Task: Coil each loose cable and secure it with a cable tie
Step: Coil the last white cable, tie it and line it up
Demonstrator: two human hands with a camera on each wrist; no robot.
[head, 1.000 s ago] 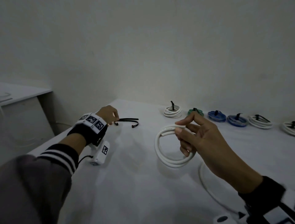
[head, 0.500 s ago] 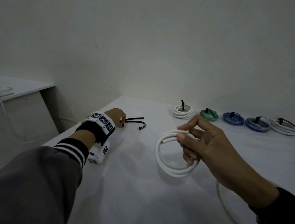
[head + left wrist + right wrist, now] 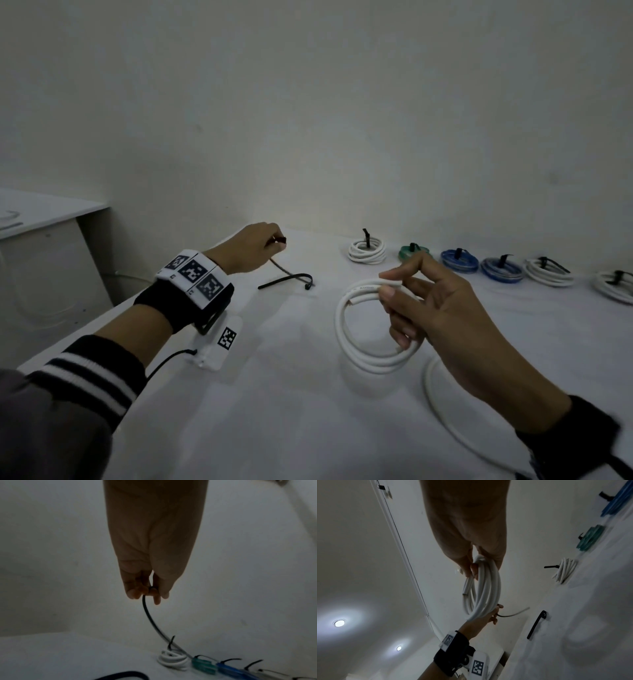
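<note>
My right hand holds a white cable coil upright above the white table, thumb and fingers pinching its top strands; the coil shows several loops in the right wrist view. The cable's loose tail curves along the table under my right forearm. My left hand is raised at the back left and pinches one end of a black cable tie, which hangs down from the fingertips. A second black tie lies flat on the table just below.
A row of tied coils lines the back edge: white, green, blue, blue, white and another white. A white cabinet stands left of the table.
My left hand has lifted one black tie off the table, up and to the right; the other tie stays lying there. The right hand keeps holding the coil.
</note>
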